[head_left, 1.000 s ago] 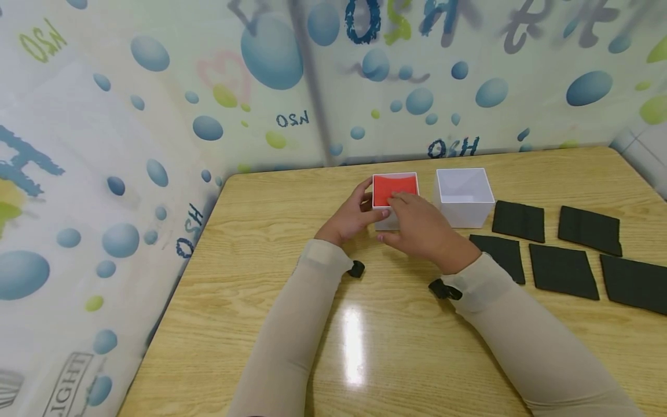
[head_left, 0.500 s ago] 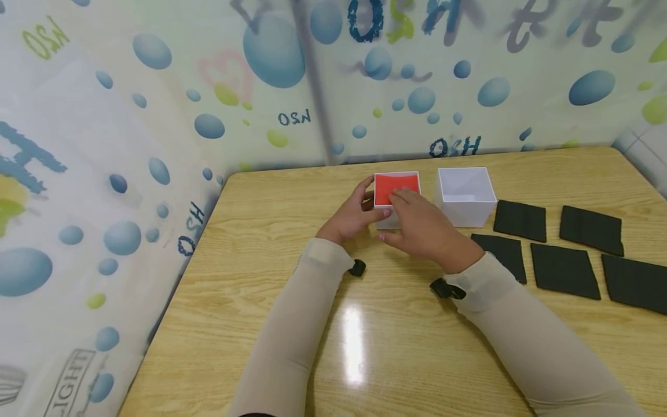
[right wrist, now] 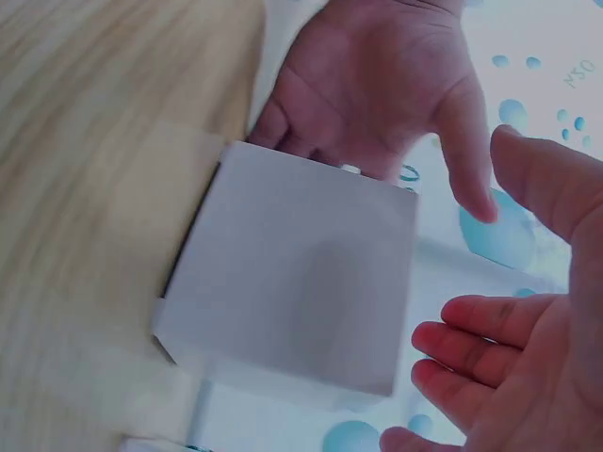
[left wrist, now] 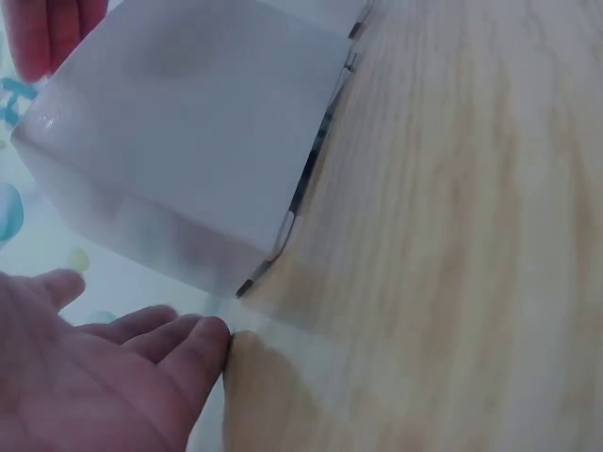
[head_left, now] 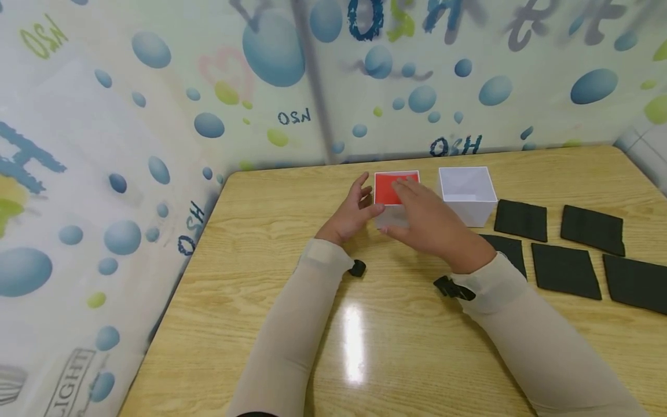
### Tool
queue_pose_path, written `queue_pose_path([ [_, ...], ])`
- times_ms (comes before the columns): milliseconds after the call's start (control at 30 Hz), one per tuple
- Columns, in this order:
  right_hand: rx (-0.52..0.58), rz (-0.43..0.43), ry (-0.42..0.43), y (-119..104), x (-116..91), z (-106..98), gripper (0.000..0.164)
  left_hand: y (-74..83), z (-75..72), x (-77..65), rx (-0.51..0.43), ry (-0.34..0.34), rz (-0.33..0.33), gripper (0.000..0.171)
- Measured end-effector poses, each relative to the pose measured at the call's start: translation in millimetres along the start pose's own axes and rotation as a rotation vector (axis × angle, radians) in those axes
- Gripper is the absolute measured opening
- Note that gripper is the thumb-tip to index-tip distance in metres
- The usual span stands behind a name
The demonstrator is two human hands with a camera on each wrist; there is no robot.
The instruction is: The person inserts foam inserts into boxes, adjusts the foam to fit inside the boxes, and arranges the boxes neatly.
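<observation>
A small white box [head_left: 392, 218] stands on the table with a red sheet [head_left: 385, 186] across its top, slightly dipped along the far edge. My left hand [head_left: 351, 215] is at the box's left side, fingers spread; the left wrist view shows a gap between its fingers and the box wall [left wrist: 217, 122]. Over the box's right part hovers my right hand [head_left: 435, 226], fingers extended, hiding some of the red sheet. In the right wrist view its fingertips are apart from the box [right wrist: 301, 273]. Neither hand holds anything.
A second white box [head_left: 468, 213], open at the top, stands just right of the first. Several flat black squares [head_left: 565, 272] lie in two rows on the table [head_left: 250, 278] to the right. A patterned wall [head_left: 365, 104] rises behind the table.
Both hands have come away from the box: the left fingers and thumb loosened off its side, and the right hand lifted slightly and shifted right. The box and red sheet stayed put.
</observation>
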State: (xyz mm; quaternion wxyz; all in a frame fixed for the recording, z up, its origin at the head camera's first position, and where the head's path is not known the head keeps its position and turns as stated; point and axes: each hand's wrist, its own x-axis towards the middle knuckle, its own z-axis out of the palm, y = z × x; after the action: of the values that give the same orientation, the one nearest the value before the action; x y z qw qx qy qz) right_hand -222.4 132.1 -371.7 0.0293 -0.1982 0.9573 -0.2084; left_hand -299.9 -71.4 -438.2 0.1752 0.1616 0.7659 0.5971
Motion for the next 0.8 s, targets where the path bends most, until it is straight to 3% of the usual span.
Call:
queue_pose_path([
  [67,0.022,-0.002,0.019,-0.1,-4.0,-3.1,0.097,-2.2,-0.2,0.6,-0.012,0.038,0.025,0.125],
  [167,0.039,0.003,0.045,0.9,-11.4,-9.0,0.097,0.1,0.8,-0.7,-0.034,0.121,0.055,0.121],
  [267,0.03,0.014,0.056,0.9,-20.1,-18.8,0.096,8.7,2.2,-3.6,-0.064,0.232,0.109,0.09],
  [367,0.021,0.017,0.06,3.3,-29.6,-29.0,0.095,18.9,5.7,-6.9,-0.049,0.335,0.219,0.085],
  [467,-0.004,0.02,0.068,9.5,-40.6,-38.3,0.096,31.5,15.4,-10.7,0.046,0.402,0.363,0.086],
  [633,-0.084,0.059,0.077,20.3,-59.8,-56.3,0.101,62.3,42.9,-23.4,0.166,0.406,0.565,0.084],
  [800,-0.112,0.089,0.091,33.1,-78.9,-71.5,0.105,84.6,69.6,-31.3,0.134,0.333,0.633,0.08],
])
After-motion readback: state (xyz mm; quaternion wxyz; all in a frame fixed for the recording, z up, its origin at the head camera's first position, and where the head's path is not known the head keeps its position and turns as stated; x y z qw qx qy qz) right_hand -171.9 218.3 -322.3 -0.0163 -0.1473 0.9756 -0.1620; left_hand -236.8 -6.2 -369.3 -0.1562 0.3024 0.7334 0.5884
